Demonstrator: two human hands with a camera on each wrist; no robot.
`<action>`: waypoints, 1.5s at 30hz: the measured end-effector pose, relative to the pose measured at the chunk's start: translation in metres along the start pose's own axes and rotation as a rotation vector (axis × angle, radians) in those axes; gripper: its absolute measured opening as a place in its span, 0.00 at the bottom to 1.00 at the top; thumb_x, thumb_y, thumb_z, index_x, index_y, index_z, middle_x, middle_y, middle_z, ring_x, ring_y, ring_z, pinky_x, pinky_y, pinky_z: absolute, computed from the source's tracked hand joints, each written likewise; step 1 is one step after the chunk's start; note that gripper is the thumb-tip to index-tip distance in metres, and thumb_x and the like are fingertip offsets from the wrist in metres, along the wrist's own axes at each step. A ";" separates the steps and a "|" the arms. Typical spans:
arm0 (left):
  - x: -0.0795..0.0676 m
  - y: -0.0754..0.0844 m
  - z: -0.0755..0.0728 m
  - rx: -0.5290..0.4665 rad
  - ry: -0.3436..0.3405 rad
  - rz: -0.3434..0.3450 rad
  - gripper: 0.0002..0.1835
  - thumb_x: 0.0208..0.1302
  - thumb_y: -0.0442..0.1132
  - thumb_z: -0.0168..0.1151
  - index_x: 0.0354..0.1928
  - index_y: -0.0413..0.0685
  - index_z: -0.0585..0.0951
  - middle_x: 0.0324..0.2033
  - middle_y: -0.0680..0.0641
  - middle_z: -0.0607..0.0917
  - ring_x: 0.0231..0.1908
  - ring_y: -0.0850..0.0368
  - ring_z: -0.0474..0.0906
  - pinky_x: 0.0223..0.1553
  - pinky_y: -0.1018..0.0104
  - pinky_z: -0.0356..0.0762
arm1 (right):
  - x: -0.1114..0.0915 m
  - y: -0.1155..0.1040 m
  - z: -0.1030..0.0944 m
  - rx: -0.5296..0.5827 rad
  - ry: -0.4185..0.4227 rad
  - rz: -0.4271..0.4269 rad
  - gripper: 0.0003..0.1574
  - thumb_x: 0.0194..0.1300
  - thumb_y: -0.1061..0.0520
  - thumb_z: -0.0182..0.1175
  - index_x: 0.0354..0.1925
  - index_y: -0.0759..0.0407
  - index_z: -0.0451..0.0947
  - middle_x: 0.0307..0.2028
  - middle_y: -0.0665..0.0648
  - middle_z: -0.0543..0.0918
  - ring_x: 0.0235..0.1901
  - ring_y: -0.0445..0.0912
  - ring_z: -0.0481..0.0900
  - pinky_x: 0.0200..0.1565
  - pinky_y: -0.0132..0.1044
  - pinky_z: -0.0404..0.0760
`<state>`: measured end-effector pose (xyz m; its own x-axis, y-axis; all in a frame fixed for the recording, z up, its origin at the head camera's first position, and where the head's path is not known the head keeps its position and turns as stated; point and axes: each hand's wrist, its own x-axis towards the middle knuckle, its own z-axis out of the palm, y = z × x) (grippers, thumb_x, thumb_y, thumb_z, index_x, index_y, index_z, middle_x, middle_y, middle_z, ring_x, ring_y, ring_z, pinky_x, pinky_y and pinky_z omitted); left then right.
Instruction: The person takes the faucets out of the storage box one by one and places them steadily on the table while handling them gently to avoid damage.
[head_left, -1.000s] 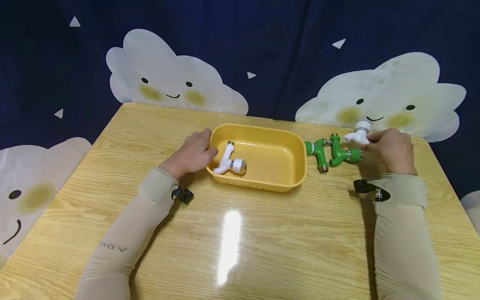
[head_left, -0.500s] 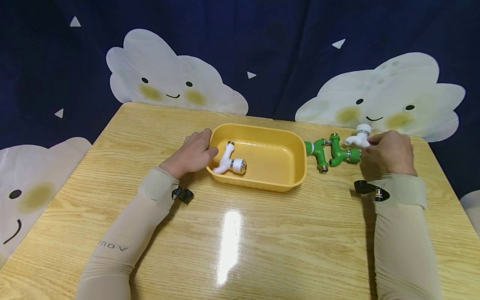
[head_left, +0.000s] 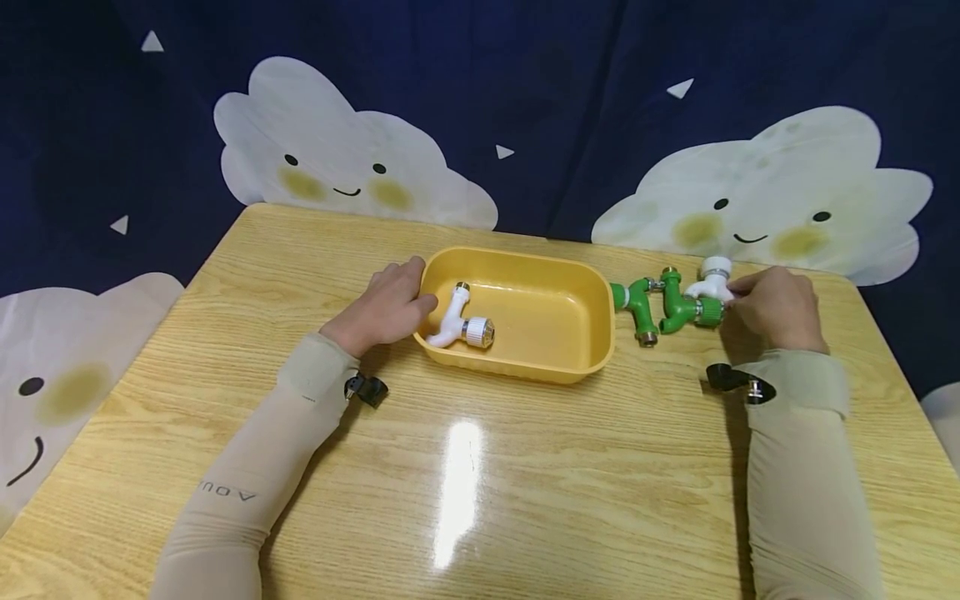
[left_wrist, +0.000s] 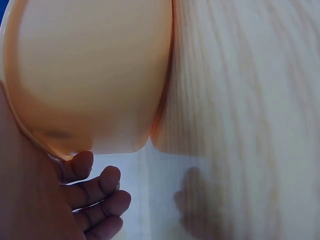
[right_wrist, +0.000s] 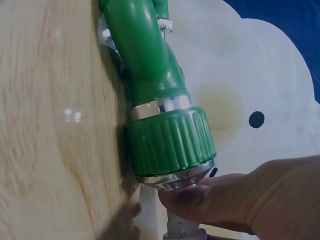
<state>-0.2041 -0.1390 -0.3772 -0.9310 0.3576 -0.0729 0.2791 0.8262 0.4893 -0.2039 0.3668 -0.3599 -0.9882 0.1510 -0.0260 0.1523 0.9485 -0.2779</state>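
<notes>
My left hand point(head_left: 384, 307) grips the left end of a yellow plastic tub point(head_left: 547, 329), the thumb over its rim; in the left wrist view curled fingers point(left_wrist: 107, 182) show at the tub wall point(left_wrist: 95, 75). Inside the tub, at its left, lies a white tap point(head_left: 452, 321) with a ribbed knob. At the right, my right hand point(head_left: 776, 310) pinches another white tap point(head_left: 708, 287), its round white end upward, close behind a green tap point(head_left: 677, 310). The right wrist view shows the green tap's ribbed knob point(right_wrist: 170, 142) right beside my thumb point(right_wrist: 200, 202), with part of the white tap point(right_wrist: 184, 227) below.
A second green tap point(head_left: 641, 310) lies between the tub's right end and the first green tap. All stand on a wooden table point(head_left: 570, 483), whose back edge meets a dark blue curtain point(head_left: 547, 100) printed with smiling clouds.
My right hand has brought the white tap down and slightly left, closer behind the green tap. The left hand, tub and other taps stay where they were.
</notes>
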 end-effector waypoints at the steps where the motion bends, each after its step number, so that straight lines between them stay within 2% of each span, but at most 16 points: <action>1: 0.000 0.000 0.000 0.000 0.001 0.000 0.12 0.71 0.47 0.45 0.42 0.43 0.68 0.31 0.44 0.68 0.40 0.44 0.65 0.46 0.56 0.58 | 0.000 0.000 0.000 -0.003 -0.002 -0.003 0.21 0.68 0.59 0.63 0.56 0.68 0.82 0.55 0.76 0.82 0.54 0.76 0.74 0.58 0.68 0.71; 29: -0.001 0.000 0.000 -0.010 0.004 0.001 0.12 0.70 0.46 0.46 0.42 0.44 0.68 0.31 0.44 0.68 0.39 0.44 0.66 0.46 0.56 0.59 | -0.001 0.000 0.002 0.004 -0.054 0.021 0.22 0.68 0.62 0.59 0.58 0.68 0.81 0.58 0.76 0.80 0.58 0.76 0.72 0.61 0.70 0.69; 45: -0.002 0.001 0.000 -0.020 0.001 -0.010 0.12 0.71 0.47 0.46 0.42 0.44 0.68 0.31 0.43 0.68 0.40 0.44 0.65 0.47 0.56 0.58 | -0.001 -0.002 0.003 0.001 -0.075 0.018 0.23 0.67 0.62 0.55 0.58 0.71 0.81 0.56 0.78 0.81 0.56 0.76 0.73 0.58 0.70 0.72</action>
<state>-0.2021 -0.1391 -0.3766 -0.9339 0.3492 -0.0773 0.2652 0.8210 0.5056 -0.2033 0.3638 -0.3619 -0.9837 0.1470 -0.1034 0.1705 0.9454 -0.2778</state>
